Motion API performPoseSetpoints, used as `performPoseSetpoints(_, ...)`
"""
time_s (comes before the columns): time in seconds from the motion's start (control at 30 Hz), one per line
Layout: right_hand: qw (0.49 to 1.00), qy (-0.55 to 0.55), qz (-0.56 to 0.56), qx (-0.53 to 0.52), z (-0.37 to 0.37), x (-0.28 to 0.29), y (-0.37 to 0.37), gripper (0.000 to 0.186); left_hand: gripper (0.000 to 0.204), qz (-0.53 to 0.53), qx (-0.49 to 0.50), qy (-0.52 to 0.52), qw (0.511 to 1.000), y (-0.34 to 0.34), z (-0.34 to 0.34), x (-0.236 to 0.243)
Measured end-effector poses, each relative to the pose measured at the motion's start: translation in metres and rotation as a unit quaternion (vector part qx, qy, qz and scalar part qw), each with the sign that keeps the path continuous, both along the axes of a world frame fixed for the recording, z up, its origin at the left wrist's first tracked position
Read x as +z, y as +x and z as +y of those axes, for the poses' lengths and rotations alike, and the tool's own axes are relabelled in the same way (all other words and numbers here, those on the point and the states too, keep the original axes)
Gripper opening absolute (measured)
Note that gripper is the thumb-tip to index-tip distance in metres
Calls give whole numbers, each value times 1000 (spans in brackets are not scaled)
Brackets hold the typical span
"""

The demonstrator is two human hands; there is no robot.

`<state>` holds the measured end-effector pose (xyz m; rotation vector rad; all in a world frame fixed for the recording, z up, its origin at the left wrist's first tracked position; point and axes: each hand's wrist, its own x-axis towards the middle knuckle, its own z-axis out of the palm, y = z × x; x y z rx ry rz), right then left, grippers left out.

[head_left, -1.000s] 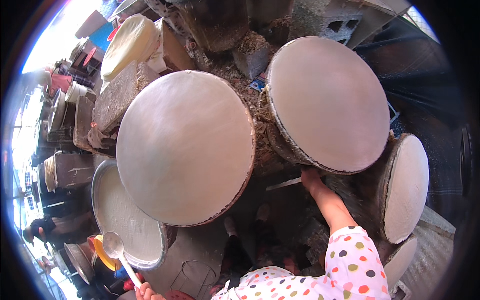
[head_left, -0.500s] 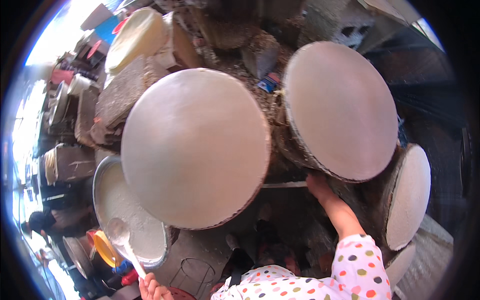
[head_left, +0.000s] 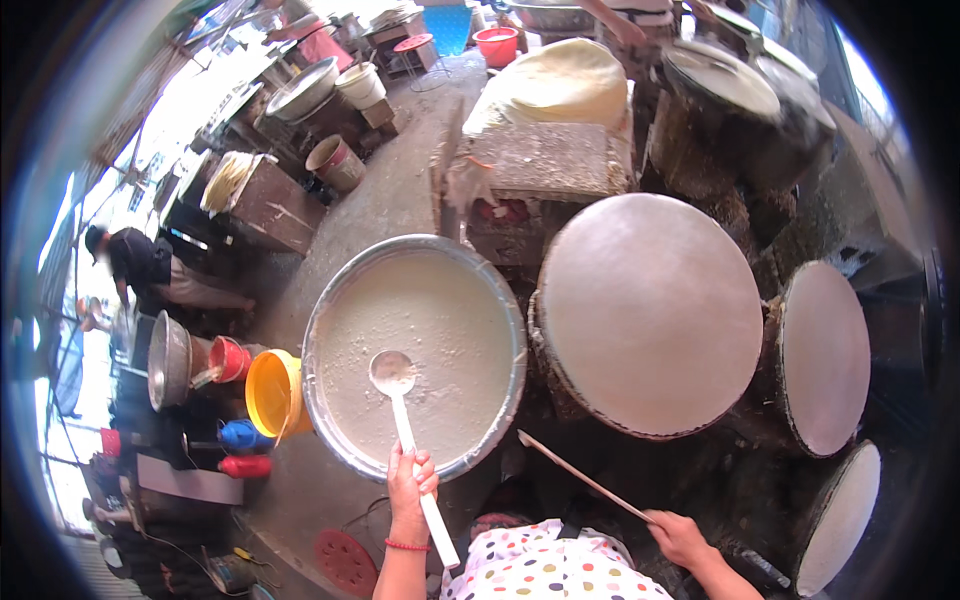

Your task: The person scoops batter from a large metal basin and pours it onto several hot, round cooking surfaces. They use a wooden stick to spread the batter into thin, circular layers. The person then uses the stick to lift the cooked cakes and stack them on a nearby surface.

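My left hand (head_left: pixel 410 490) grips a white-handled ladle (head_left: pixel 401 415), whose round head rests in pale, lumpy batter (head_left: pixel 450 330) inside a wide metal basin (head_left: pixel 313 360) in front of me. Lower right, my right hand (head_left: pixel 672 532) is closed on a thin rod (head_left: pixel 575 472) that slants up toward the basin's right side. Right of the basin is a large round drum top (head_left: pixel 645 310) with a smooth, pale surface. Two more pale round tops (head_left: pixel 825 355) (head_left: pixel 840 515) stand tilted at the far right.
Yellow (head_left: pixel 270 390) and red (head_left: pixel 228 358) buckets sit left of the basin. A person (head_left: pixel 140 260) in dark clothes bends at far left. A crusted box (head_left: pixel 550 160) with a cream-coloured sheet is ahead, near more drums (head_left: pixel 720 80). A concrete walkway (head_left: pixel 370 200) runs between stands.
The view has swung left, bringing the basin to the centre. My left hand has brought the ladle into the batter; my right hand has left the drum's underside and now shows holding the rod.
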<state>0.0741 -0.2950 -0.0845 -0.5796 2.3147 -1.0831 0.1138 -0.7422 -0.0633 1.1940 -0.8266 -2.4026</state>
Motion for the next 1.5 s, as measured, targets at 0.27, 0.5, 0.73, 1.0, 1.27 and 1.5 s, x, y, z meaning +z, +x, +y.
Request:
performPoseSetpoints(0.27,974,173,46,136,-233,50,-86,32,43,-112,-123,-103,981,35,-72,-34)
performPoseSetpoints(0.5,968,230,-37,98,-293,34,-61,28,44,-167,-189,-125,960,55,-104,-39)
performPoseSetpoints(0.73,942,222,-251,16,-320,45,-45,32,46,-200,-252,-152,934,60,-129,-54)
performPoseSetpoints(1.0,950,225,-218,-2,-330,48,-35,33,38,-171,-244,-6,955,55,-108,-99)
performPoseSetpoints(1.27,946,189,-264,19,-310,63,-30,34,23,87,-34,525,846,37,-94,-88)
performPoseSetpoints(1.5,948,-64,-307,-48,-293,96,-31,36,23,266,0,485,833,15,-88,34)
